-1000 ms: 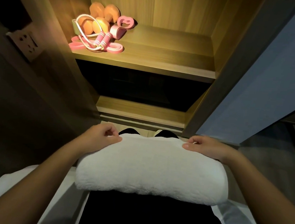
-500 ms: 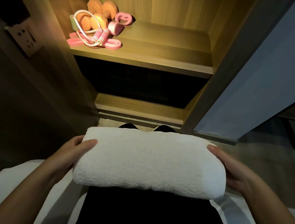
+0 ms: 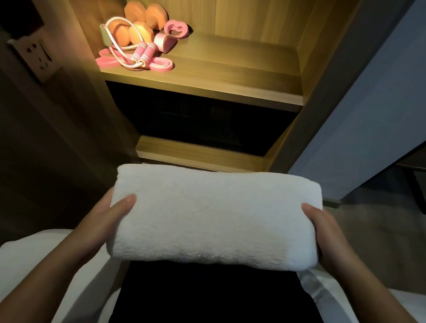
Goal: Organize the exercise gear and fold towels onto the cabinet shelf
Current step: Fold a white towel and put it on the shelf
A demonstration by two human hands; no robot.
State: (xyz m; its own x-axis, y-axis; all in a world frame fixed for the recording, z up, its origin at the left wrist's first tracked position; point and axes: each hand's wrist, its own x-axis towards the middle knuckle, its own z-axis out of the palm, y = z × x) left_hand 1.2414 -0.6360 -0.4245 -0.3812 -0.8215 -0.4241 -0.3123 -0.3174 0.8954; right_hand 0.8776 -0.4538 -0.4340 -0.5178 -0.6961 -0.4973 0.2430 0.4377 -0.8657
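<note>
Shows thumbs (image 3: pixel 126 200) pressed onto the folded white towel (image 3: pixel 213 219), other fingers hidden beneath. Has left hand (image 3: pixel 105 215) and right hand (image 3: pixel 329 235) clasping its short ends, low before the cabinet, well short of the lit shelf (image 3: pixel 215 84) bearing dumbbells (image 3: pixel 142 24). Looks soft, light, sag-prone; wants support under both ends.

A dim bedroom, in a home or a hotel. White bed linen (image 3: pixel 21 272) faces a built-in wooden cabinet (image 3: pixel 330 76) with a warmly lit shelf (image 3: pixel 228 88). A wall socket (image 3: pixel 36 57) sits just left of it, above grey carpet (image 3: pixel 383 239).
</note>
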